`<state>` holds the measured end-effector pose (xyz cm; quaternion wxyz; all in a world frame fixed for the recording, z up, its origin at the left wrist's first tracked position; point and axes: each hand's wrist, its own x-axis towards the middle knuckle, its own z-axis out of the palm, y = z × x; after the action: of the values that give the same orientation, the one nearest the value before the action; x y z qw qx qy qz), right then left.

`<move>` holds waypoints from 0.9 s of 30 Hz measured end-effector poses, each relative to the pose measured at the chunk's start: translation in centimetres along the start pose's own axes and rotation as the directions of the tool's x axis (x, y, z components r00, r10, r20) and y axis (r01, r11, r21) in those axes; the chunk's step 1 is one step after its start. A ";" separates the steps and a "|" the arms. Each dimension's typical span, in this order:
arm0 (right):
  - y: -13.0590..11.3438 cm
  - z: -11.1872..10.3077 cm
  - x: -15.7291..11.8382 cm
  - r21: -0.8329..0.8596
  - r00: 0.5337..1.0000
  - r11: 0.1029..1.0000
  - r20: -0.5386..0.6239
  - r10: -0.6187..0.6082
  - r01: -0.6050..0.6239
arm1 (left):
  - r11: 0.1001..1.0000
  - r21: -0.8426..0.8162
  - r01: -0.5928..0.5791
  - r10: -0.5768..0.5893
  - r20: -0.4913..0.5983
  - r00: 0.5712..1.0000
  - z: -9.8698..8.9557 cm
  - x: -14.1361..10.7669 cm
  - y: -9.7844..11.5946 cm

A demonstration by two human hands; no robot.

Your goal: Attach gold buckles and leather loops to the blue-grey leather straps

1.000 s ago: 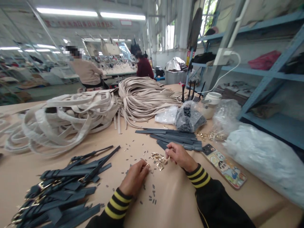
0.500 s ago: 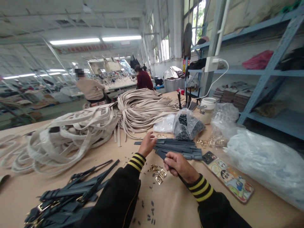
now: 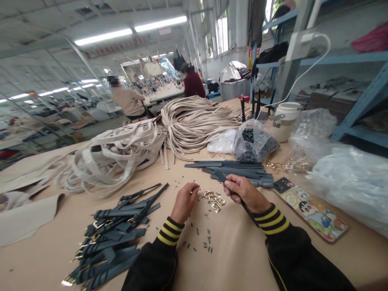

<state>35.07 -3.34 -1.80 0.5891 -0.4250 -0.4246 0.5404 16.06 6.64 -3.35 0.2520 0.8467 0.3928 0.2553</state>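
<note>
My right hand (image 3: 244,192) is closed around a dark blue strap (image 3: 220,176). One end sticks out past the thumb and the rest runs back under the palm along the wrist. My left hand (image 3: 184,202) hovers just left of a small heap of gold buckles (image 3: 216,207), its fingers curled together; whatever is in them, if anything, is hidden. Beyond the right hand lies a stack of flat dark blue straps (image 3: 242,167). To the left rests a pile of straps with gold buckles fitted (image 3: 118,230). Small dark bits (image 3: 209,244) are scattered over the table between my arms.
Beige webbing (image 3: 121,149) and a tied bundle of cords (image 3: 194,125) lie at the back. On the right are a bag of black pieces (image 3: 253,141), a jug (image 3: 285,123), a phone (image 3: 312,210) and plastic bags (image 3: 351,178). Two people sit farther off.
My left hand has come back from the strap stack toward the buckles, and its fingers have curled in. My right hand still holds the strap. The view has shifted, revealing more of the left pile.
</note>
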 end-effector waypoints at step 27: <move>3.0 2.2 0.5 -0.374 0.996 0.927 0.060 0.062 -0.035 | 0.246 -0.841 0.482 -0.279 0.415 0.866 1.6 -4.3 3.1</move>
<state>32.15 -2.62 -4.00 0.4687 -0.5201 -0.5295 0.4790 16.31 1.13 -3.58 0.7727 0.4494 0.3467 0.2842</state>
